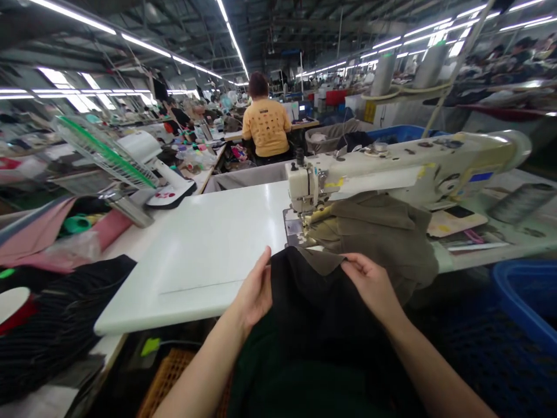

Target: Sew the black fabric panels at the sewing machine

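A piece of black cloth point(311, 296) hangs over the near edge of the white sewing table, with an olive-grey layer point(324, 261) along its top edge. My right hand point(372, 284) pinches the upper right corner between thumb and fingers. At the left edge, my left hand point(256, 293) grips the cloth, its thumb raised and its fingertips partly hidden. Just beyond stands a sewing machine point(302, 188). Olive-brown fabric point(369, 229) lies bunched under its arm and reaches the needle area, then drapes over the table's front.
The white tabletop point(213, 232) stretches left of the machine. A small fan point(143, 151) lies tilted at the back left, near dark fabric strips point(82, 313). A blue basket point(522, 296) is at right, below a grey thread cone point(526, 203). Ahead sits a person in yellow point(266, 128).
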`<state>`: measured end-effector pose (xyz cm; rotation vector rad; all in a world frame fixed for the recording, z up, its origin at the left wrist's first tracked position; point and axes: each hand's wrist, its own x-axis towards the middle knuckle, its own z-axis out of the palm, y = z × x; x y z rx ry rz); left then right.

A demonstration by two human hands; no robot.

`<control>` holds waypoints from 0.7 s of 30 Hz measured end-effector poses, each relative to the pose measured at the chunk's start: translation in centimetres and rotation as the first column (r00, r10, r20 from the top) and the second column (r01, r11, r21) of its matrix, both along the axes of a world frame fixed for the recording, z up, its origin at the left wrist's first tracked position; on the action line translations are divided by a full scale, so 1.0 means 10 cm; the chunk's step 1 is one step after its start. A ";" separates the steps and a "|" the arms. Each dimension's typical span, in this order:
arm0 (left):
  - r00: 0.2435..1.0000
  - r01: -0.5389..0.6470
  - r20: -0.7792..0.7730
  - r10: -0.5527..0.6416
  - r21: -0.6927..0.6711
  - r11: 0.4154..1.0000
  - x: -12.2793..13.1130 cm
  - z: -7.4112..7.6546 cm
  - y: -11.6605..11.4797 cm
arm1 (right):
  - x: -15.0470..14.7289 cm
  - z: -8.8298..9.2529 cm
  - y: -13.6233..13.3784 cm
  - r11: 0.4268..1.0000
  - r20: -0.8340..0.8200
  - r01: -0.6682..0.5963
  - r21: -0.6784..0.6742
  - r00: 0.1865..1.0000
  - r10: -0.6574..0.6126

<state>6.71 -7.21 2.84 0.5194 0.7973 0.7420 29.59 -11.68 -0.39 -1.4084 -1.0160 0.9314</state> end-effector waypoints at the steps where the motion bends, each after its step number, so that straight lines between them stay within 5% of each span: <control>1: 1.000 -0.021 -0.015 0.021 0.018 1.000 0.00 0.00 -0.02 | 0.00 -0.02 0.00 0.999 -0.007 -0.001 -0.034 1.000 0.001; 5: 0.988 -0.119 -0.091 0.123 0.051 0.992 -0.01 0.01 -0.02 | 0.00 -0.03 0.03 0.992 0.016 0.013 -0.123 1.000 -0.011; 9: 0.997 -0.066 -0.052 0.064 -0.035 0.997 -0.07 -0.04 0.03 | 0.00 0.03 0.08 0.984 0.053 0.061 -0.168 0.997 -0.052; 13: 0.964 -0.104 -0.236 0.126 0.102 0.989 -0.10 -0.09 0.08 | 0.01 0.07 0.12 0.984 0.052 0.098 -0.146 0.994 -0.091; 17: 0.935 -0.156 -0.302 0.186 0.121 0.980 -0.15 -0.02 0.17 | 0.05 0.06 0.12 0.977 0.123 -0.029 -0.210 0.991 0.056; 21: 0.949 -0.124 -0.280 0.146 0.095 0.988 -0.21 0.09 0.25 | 0.03 0.05 0.17 0.976 0.135 -0.204 -0.077 0.968 0.213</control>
